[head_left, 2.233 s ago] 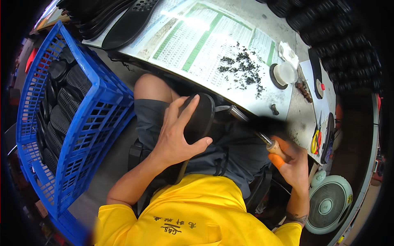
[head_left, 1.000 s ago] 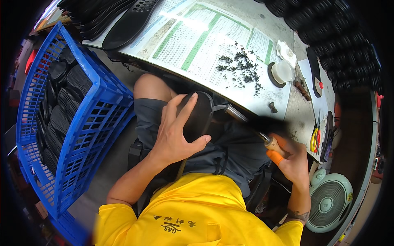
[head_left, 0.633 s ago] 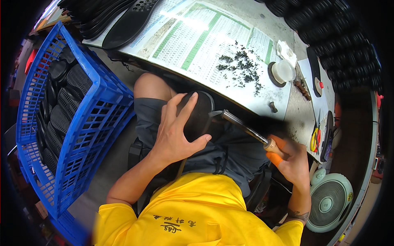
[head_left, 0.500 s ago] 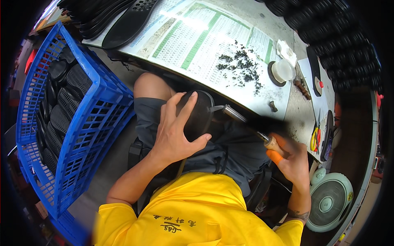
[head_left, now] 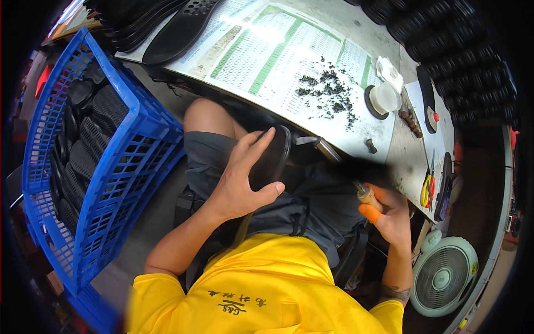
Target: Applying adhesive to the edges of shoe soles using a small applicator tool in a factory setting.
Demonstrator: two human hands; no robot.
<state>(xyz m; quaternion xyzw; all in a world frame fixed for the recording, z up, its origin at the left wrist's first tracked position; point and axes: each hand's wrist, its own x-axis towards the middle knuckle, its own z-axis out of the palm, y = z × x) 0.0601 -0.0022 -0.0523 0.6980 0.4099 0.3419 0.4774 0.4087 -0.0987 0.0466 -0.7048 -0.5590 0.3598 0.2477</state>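
Note:
On my lap, my left hand (head_left: 246,177) steadies a black shoe sole (head_left: 272,161), fingers stretched across its face and thumb at its near edge. The sole stands tilted, its rim toward the right. My right hand (head_left: 386,211), with orange covers on the thumb and a finger, grips the wooden handle of a soldering-iron-like tool (head_left: 327,149). A metal barrel and a bent, flat tip extend from that handle toward the sole. Between tip and rim a small gap shows. A dark blur hides the middle of the tool's shaft.
A blue crate (head_left: 103,222) full of black soles stands left. The table (head_left: 356,136) holds black scraps (head_left: 331,92), a white round container (head_left: 385,99), yellow-handled scissors (head_left: 427,189) and a large black sole (head_left: 181,33). A pale green fan (head_left: 443,276) sits lower right.
The tool's tip has come away from the sole's edge. The sole has turned, showing more of its rim. My right hand has shifted slightly left and down with the tool.

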